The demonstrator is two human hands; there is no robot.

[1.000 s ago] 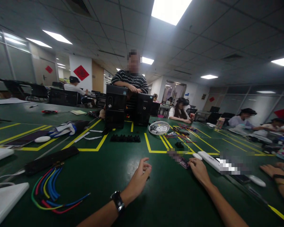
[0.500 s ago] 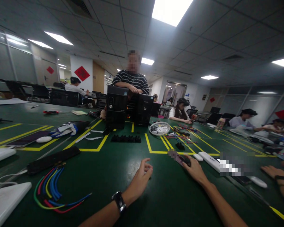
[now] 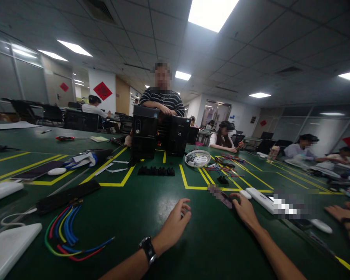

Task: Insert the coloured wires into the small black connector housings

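My left hand [image 3: 176,221], with a black-strapped watch [image 3: 147,249] on its wrist, is held at the middle of the green table [image 3: 205,245]. Its fingers are loosely curved and apart, with nothing in them. Close to the right lies a flat, dark, phone-like object [image 3: 226,200], its far end blurred out. My right hand [image 3: 246,213] is at the near end of that object, fingers bent and somewhat apart. Whether a fingertip still touches it I cannot tell. Past it on the table is a row of black plastic parts [image 3: 156,171].
Two black computer towers [image 3: 145,132] stand ahead, a person [image 3: 163,99] leaning on them. A white round basket [image 3: 197,158] and loose wires [image 3: 221,169] lie right of them. Left are coloured cables [image 3: 67,229], a black pouch [image 3: 68,196] and a white box [image 3: 14,249]. Another person's hand [image 3: 340,214] rests far right.
My right hand has loosened from the phone-like object and drawn slightly right, leaving it on the table. My left hand has shifted a little to the right, still empty.
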